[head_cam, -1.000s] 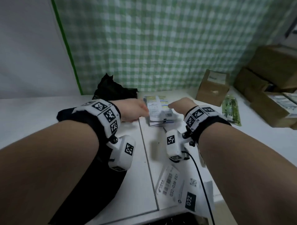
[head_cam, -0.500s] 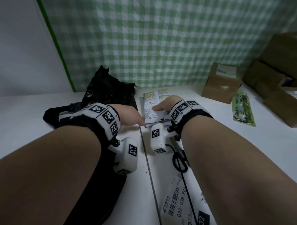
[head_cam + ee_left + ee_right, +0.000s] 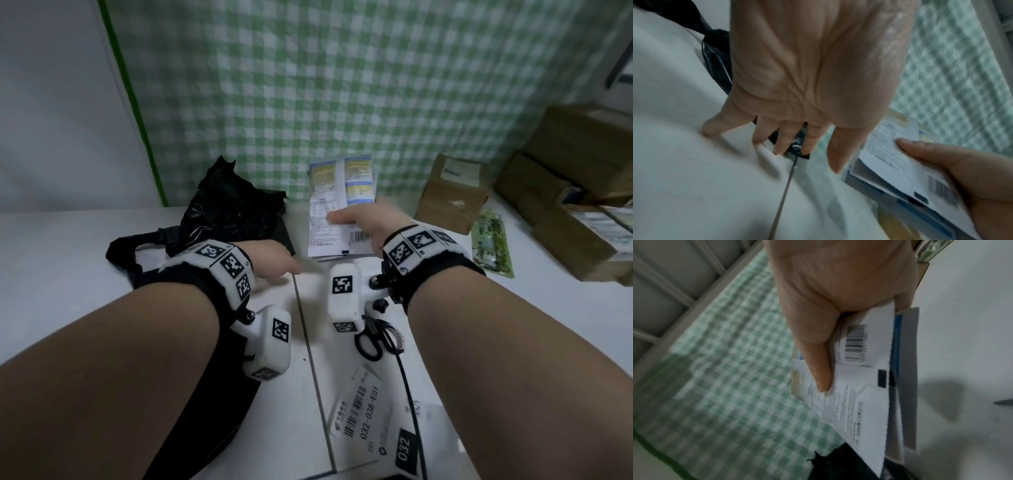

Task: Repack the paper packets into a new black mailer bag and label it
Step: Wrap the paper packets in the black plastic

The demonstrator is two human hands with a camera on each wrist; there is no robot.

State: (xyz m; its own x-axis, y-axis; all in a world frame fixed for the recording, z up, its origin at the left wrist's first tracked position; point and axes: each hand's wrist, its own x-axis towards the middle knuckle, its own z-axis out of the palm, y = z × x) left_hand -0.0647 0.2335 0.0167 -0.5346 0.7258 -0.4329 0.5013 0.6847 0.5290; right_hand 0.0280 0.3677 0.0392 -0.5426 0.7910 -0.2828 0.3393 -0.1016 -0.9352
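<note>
White tabletop (image 3: 102, 274) carries everything; right hand (image 3: 363, 222) pinches paper packets (image 3: 339, 205) for bagging; left hand (image 3: 274, 263), fingers spread, reaches toward black mailer bag (image 3: 233, 212).

Paper packets (image 3: 337, 209) – white printed stack, lifted; black mailer bag (image 3: 233, 212) – crumpled on table.

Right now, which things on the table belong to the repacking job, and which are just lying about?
For the job:
- paper packets, gripped by the right hand
- flat black mailer bag under the left arm
- shipping label
- left hand, fingers spread near the table

Lying about:
- crumpled black bag
- scissors
- cardboard boxes
- green packet
</note>
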